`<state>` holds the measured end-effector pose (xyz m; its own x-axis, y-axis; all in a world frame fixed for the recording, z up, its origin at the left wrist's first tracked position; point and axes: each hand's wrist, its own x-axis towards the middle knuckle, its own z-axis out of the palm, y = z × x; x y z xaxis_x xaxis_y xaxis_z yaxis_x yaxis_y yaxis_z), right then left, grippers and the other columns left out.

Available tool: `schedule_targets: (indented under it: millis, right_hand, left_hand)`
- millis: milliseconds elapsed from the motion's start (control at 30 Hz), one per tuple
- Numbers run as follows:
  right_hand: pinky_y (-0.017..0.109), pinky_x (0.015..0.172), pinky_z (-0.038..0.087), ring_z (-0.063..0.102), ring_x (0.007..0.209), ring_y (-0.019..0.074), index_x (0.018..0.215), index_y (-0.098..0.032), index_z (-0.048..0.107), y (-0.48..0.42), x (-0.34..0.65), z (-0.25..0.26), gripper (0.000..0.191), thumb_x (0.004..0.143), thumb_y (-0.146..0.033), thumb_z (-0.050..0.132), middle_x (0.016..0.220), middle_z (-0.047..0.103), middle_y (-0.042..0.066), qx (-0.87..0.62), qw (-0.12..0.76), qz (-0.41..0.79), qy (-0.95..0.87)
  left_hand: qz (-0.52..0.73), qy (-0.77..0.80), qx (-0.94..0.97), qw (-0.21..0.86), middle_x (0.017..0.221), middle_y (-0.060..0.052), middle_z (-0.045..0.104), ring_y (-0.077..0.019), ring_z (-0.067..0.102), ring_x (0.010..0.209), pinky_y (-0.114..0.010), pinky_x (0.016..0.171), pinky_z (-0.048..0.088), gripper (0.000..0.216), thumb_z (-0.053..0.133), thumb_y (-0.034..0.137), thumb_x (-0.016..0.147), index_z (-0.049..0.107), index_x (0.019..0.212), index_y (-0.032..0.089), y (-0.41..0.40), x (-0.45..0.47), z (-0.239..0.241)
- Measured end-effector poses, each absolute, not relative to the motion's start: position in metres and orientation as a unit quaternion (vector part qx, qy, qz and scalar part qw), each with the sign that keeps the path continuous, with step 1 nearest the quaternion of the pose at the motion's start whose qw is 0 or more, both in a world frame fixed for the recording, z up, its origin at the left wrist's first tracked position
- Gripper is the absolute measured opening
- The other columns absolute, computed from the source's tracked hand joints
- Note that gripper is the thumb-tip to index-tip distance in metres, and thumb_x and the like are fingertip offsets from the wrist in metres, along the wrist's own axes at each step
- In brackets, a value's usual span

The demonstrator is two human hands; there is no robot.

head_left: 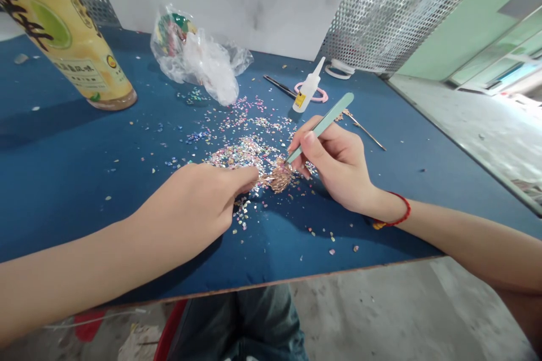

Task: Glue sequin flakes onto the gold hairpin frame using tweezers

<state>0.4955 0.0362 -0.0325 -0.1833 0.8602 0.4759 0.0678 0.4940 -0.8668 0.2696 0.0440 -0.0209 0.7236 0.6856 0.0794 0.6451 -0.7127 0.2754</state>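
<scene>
My left hand [199, 203] rests on the blue table [63, 169], fingers pinched on the stem of a small rose-gold wire ornament [279, 176]. My right hand [339, 163] holds pale green tweezers [324, 124] like a pen. Their tip touches the ornament's top. Under and around the ornament lies a scatter of tiny iridescent flakes [241, 152].
A tall yellow drink bottle [63, 28] stands at the far left. A crumpled clear plastic bag [199, 59] lies behind the flakes. A small white glue bottle [308, 91], a pink ring, dark tweezers [280, 86] and a thin metal pin [366, 130] lie at the back right. The table's front edge is near my legs.
</scene>
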Motion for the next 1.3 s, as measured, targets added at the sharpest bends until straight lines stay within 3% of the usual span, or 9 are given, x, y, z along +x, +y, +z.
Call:
schedule_targets:
  millis: [1000, 1300]
  right_hand:
    - [0.021, 0.043, 0.039, 0.048, 0.047, 0.0050, 0.081, -0.020, 0.062, 0.0377, 0.4948, -0.0345, 0.027, 0.097, -0.040, 0.055, 0.063, 0.057, -0.004, -0.357, 0.534, 0.392, -0.658]
    - [0.019, 0.044, 0.040, 0.052, 0.050, 0.0036, 0.082, -0.017, 0.063, 0.0356, 0.4943, -0.0317, 0.024, 0.098, -0.034, 0.055, 0.067, 0.057, -0.003, -0.341, 0.540, 0.378, -0.670]
  left_hand:
    - [0.074, 0.364, 0.921, 0.117, 0.069, 0.001, 0.071, -0.0157, 0.059, 0.054, -0.028, 0.050, 0.023, 0.027, 0.036, 0.013, 0.086, 0.062, 0.086, 0.023, 0.0445, 0.2722, -0.0185]
    - [0.079, 0.360, 0.923, 0.110, 0.067, 0.003, 0.070, -0.0159, 0.058, 0.054, -0.028, 0.051, 0.023, 0.027, 0.037, 0.012, 0.084, 0.061, 0.085, 0.024, 0.0442, 0.2720, -0.0189]
